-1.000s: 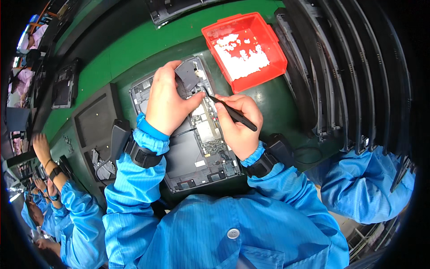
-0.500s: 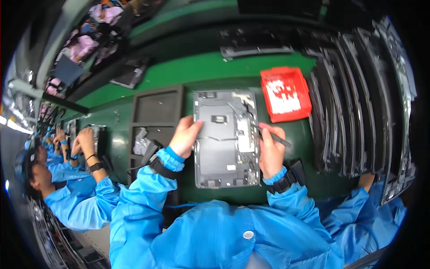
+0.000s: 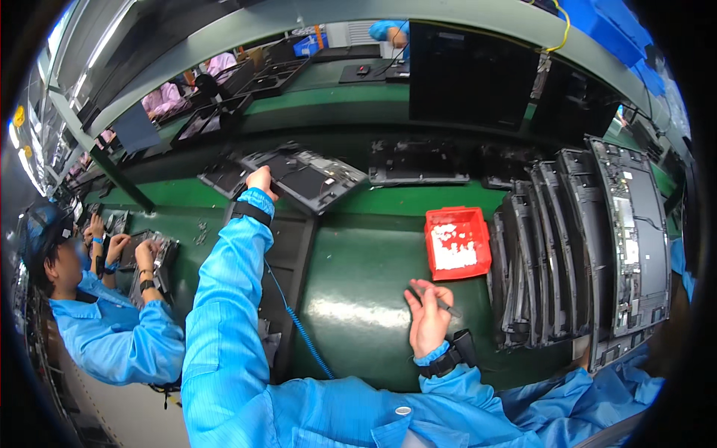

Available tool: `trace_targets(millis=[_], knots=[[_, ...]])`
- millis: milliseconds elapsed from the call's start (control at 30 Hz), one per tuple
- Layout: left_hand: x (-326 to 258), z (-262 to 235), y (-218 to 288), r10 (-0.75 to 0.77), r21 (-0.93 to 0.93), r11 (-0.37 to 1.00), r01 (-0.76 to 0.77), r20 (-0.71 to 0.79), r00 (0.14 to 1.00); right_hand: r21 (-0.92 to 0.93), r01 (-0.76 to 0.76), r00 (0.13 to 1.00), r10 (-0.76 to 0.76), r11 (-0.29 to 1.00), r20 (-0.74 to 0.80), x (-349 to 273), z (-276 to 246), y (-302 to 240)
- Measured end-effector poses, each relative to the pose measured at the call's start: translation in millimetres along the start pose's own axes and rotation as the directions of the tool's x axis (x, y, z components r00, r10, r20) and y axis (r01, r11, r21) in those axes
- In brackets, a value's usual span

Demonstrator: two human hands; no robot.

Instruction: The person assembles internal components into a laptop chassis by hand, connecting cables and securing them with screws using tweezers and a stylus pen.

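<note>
My left hand (image 3: 261, 181) is stretched far forward and grips the left edge of an opened tablet (image 3: 308, 178). The tablet is a flat dark grey housing with its board and cables bared, held tilted over the back of the green bench. Beyond it, another dark housing (image 3: 226, 175) lies partly covered by it. My right hand (image 3: 429, 321) is closed round a slim dark tool (image 3: 445, 306), low over the bench; its exact kind is hard to make out. Just ahead of that hand stands a red bin (image 3: 484, 246) holding small white pieces (image 3: 454, 250).
Many similar housings (image 3: 556, 254) stand on edge in a row at right. More lie flat (image 3: 420, 163) at the back. A dark divided tray (image 3: 287, 257) and a coiled blue cord (image 3: 302, 334) are beside my left arm. A co-worker (image 3: 104, 299) sits at left.
My left hand has carried the tablet from the bench in front of me forward and left. My right hand has let go of its edge and keeps the slim dark tool. The view has tipped up.
</note>
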State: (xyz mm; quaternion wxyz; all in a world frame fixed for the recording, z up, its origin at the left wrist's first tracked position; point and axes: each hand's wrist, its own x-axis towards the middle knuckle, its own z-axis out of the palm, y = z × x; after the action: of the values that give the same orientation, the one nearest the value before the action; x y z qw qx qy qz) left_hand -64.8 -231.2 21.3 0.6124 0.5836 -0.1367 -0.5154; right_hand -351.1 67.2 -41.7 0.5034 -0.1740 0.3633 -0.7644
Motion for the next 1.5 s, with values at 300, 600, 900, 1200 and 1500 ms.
trace_targets(millis=[300,600,900,1200,1500], knots=[[13.4,52.5,-52.4,0.884,0.909,0.364,-0.201,-0.269,0.383,-0.072,0.032,0.999,-0.033,0.997,-0.006,1.6,-0.3,2.1],[-65.2,139.7,-112.6,0.333,0.783,-0.319,-0.534,0.620,0.711,-0.102,0.032,0.999,-0.031,0.994,0.017,3.8,-4.6,3.3],[16.5,164.4,-118.4,-0.151,0.912,0.326,-0.250,0.311,0.938,-0.112,0.016,1.000,-0.013,0.994,0.023,4.0,-5.4,5.6],[3.5,178.7,-110.4,-0.102,0.265,0.964,0.017,0.311,0.945,-0.186,0.065,0.998,-0.059,0.980,0.034,4.8,-7.7,7.6],[-11.9,53.5,48.6,-0.035,0.489,0.766,-0.417,0.680,0.732,-0.195,0.552,0.834,-0.540,0.811,0.114,2.0,-4.9,-9.6]])
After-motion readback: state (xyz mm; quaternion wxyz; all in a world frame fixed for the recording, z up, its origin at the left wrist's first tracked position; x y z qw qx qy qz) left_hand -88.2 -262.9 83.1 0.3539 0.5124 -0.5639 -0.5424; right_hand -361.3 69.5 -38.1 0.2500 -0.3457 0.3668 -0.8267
